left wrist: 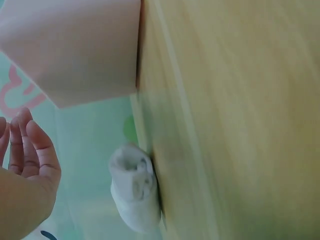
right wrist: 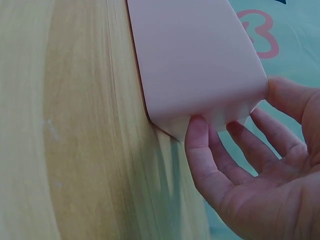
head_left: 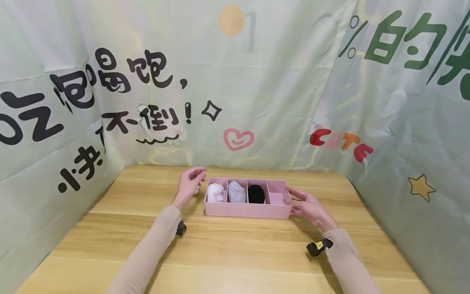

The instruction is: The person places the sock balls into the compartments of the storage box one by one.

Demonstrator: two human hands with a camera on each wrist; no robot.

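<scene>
A long pink divided box (head_left: 247, 210) stands on the table. From left to right its compartments hold a white rolled sock (head_left: 215, 192), a grey rolled sock (head_left: 236, 192) and a black rolled sock (head_left: 256, 194); bare pink floor shows in the rightmost. My left hand (head_left: 189, 185) hovers just off the box's left end, fingers loosely bent around nothing. Near it on the table lies another white rolled sock (left wrist: 134, 192), mostly hidden by that hand in the head view. My right hand (head_left: 310, 206) touches the box's right end with spread, relaxed fingers (right wrist: 197, 145).
The light wooden table (head_left: 235, 253) runs up to printed curtains (head_left: 275, 94) at the back and both sides. Black wrist cameras, one on the left wrist (head_left: 181, 228) and one on the right wrist (head_left: 318, 246), sit over the sleeves.
</scene>
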